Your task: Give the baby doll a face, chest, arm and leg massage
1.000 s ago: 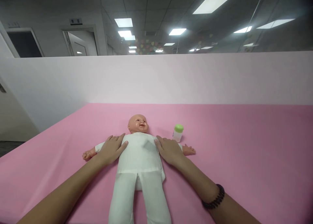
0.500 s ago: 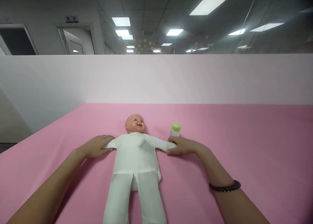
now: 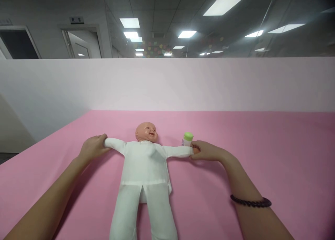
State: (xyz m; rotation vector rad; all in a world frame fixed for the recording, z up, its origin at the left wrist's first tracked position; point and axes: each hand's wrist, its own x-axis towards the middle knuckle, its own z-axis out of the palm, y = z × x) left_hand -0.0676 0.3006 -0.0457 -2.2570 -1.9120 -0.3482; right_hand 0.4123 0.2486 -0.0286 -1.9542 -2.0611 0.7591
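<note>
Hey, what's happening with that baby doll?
Somebody is holding a doll in white clothes by both of its arms. The doll lies face up on a pink surface, with its arms stretched out to the sides. The person's left hand has one arm near the end of the sleeve, and the right hand holds the other arm near the doll's little hand. A small green-topped container stands just behind that arm.

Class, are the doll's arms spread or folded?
Spread: the doll's arms stretch out sideways, left hand and right hand holding their ends.
</note>
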